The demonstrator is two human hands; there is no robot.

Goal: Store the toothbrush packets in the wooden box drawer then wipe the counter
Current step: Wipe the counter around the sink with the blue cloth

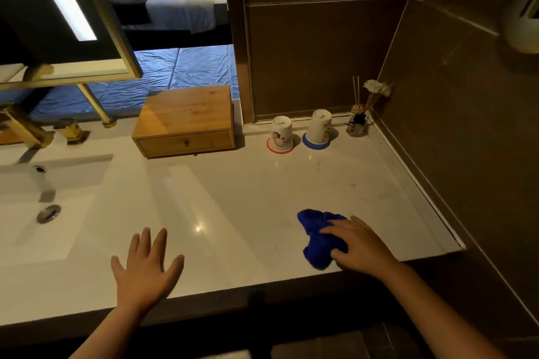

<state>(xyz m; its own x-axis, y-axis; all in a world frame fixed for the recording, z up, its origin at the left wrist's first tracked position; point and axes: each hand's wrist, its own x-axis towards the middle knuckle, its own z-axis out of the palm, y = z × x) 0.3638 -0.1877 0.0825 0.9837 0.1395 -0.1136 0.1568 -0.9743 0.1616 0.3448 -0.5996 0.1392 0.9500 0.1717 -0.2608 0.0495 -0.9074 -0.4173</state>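
No toothbrush packets visible on the desk (233,183); wooden box (186,121) sits at the back edge beside the sink (58,213), drawer (184,143) closed, so storing looks done. Wipe stage now: right hand (357,243) presses on a bunched blue cloth (316,237) near the front edge toward the right corner, fingers loosely curled over it. Left hand (147,267) rests flat at the front edge, fingers spread, holding nothing. Most of the surface looks still to wipe. White glossy stone top, two upturned cups (282,134) and a reed diffuser (358,122) at the back right corner, dark tiled walls, gold tap (26,128), mirror.
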